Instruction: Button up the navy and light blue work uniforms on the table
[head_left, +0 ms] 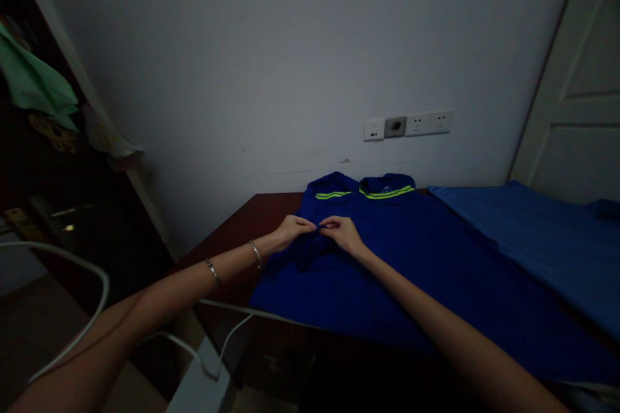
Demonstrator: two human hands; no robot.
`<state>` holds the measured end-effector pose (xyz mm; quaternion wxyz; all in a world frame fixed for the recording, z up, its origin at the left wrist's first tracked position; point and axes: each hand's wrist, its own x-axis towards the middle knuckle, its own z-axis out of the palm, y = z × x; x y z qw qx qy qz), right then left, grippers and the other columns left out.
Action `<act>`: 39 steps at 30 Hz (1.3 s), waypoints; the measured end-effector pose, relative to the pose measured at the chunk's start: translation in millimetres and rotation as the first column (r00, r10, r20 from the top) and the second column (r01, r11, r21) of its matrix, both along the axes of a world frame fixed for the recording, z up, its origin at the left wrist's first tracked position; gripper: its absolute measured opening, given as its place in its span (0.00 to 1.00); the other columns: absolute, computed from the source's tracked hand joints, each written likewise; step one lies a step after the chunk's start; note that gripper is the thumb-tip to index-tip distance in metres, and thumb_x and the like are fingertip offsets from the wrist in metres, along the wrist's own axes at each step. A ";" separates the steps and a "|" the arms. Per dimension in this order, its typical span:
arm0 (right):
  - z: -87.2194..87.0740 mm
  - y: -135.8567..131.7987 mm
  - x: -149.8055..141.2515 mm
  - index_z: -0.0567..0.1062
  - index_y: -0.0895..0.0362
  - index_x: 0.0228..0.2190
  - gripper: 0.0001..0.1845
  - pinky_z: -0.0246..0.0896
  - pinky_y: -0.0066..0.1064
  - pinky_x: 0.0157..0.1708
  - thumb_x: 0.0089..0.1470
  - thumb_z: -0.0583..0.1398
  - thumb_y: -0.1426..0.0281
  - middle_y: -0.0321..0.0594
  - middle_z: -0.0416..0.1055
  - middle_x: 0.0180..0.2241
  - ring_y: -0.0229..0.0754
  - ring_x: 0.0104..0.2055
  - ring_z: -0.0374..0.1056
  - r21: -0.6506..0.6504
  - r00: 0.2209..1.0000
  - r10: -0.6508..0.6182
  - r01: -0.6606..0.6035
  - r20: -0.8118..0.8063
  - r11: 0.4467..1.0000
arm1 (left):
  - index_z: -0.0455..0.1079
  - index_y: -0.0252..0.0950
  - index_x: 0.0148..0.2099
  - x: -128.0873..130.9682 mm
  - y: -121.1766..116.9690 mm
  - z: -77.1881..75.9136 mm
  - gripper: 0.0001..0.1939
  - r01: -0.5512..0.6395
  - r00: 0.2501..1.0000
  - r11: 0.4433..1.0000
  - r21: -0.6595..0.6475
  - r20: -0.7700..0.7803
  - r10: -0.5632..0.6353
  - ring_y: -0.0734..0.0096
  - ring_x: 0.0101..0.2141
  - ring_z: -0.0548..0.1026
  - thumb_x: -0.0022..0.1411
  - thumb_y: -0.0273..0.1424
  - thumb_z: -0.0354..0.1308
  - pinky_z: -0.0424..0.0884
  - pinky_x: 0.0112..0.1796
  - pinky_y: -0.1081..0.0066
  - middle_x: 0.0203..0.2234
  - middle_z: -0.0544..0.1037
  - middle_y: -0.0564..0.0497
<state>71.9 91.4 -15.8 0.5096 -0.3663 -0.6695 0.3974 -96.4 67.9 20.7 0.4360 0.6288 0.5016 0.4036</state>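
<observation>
A dark blue polo shirt (411, 258) with neon yellow-green collar stripes lies flat on a dark wooden table (242, 226), collar toward the wall. My left hand (290, 231) and my right hand (343, 232) meet at the shirt's placket just below the collar. Both hands pinch the fabric there, fingertips nearly touching each other. Thin bracelets circle my left wrist.
A lighter blue cloth (542, 239) lies to the right of the shirt. Wall sockets (409, 124) sit above the table. A white cable (97, 310) loops at lower left. A dark cabinet with a green garment (33, 80) stands left; a white door (576, 90) is at the right.
</observation>
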 end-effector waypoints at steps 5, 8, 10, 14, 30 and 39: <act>-1.3 -0.1 -2.5 0.76 0.60 0.27 0.11 0.58 0.27 0.29 0.34 0.60 0.72 0.39 0.71 0.24 0.38 0.29 0.66 0.033 0.998 -0.052 0.051 0.029 0.998 | 0.75 0.30 0.30 0.1 5.0 1.6 0.10 0.037 0.963 0.983 0.178 -0.270 0.013 0.72 0.26 0.72 0.45 0.31 0.60 0.65 0.30 0.74 0.24 0.77 0.49; -0.5 -1.0 -2.2 0.75 0.61 0.29 0.13 0.59 0.26 0.28 0.35 0.59 0.73 0.38 0.72 0.24 0.38 0.28 0.66 -0.005 0.999 -0.024 0.024 -0.022 1.000 | 0.75 0.30 0.30 1.1 4.6 3.7 0.09 0.064 0.926 0.957 0.283 -0.375 0.049 0.71 0.28 0.73 0.48 0.29 0.57 0.66 0.31 0.75 0.26 0.77 0.49; 1.2 -2.0 -0.8 0.74 0.61 0.33 0.16 0.59 0.26 0.27 0.37 0.59 0.72 0.37 0.72 0.24 0.37 0.26 0.66 -0.042 0.998 -0.013 0.011 -0.054 0.999 | 0.75 0.30 0.30 1.9 1.9 5.5 0.08 0.071 0.896 0.937 0.343 -0.435 0.092 0.71 0.29 0.73 0.49 0.28 0.56 0.66 0.32 0.75 0.26 0.78 0.49; 6.2 -4.9 3.6 0.74 0.60 0.32 0.14 0.60 0.27 0.28 0.42 0.59 0.66 0.39 0.72 0.26 0.37 0.27 0.66 0.037 0.996 -0.086 0.085 0.019 0.996 | 0.75 0.31 0.31 4.9 -6.5 8.1 0.08 0.110 0.827 0.884 0.454 -0.535 0.172 0.71 0.30 0.73 0.51 0.26 0.54 0.65 0.34 0.75 0.28 0.77 0.49; 13.2 -5.0 15.7 0.76 0.58 0.31 0.10 0.59 0.29 0.36 0.48 0.56 0.70 0.39 0.74 0.31 0.39 0.33 0.68 0.315 0.935 0.075 -0.192 0.346 0.930 | 0.72 0.34 0.34 7.8 -20.2 8.5 0.09 0.278 0.782 0.794 0.540 -0.607 0.139 0.70 0.33 0.69 0.56 0.29 0.50 0.62 0.37 0.73 0.30 0.73 0.48; 2.2 -0.6 11.7 0.74 0.62 0.28 0.12 0.60 0.28 0.30 0.43 0.58 0.66 0.39 0.72 0.26 0.38 0.28 0.66 0.081 0.973 0.188 -0.200 0.133 0.977 | 0.73 0.32 0.36 4.4 -11.9 -3.9 0.12 0.174 0.850 0.873 0.455 -0.517 0.100 0.68 0.33 0.71 0.54 0.33 0.53 0.63 0.37 0.73 0.32 0.76 0.47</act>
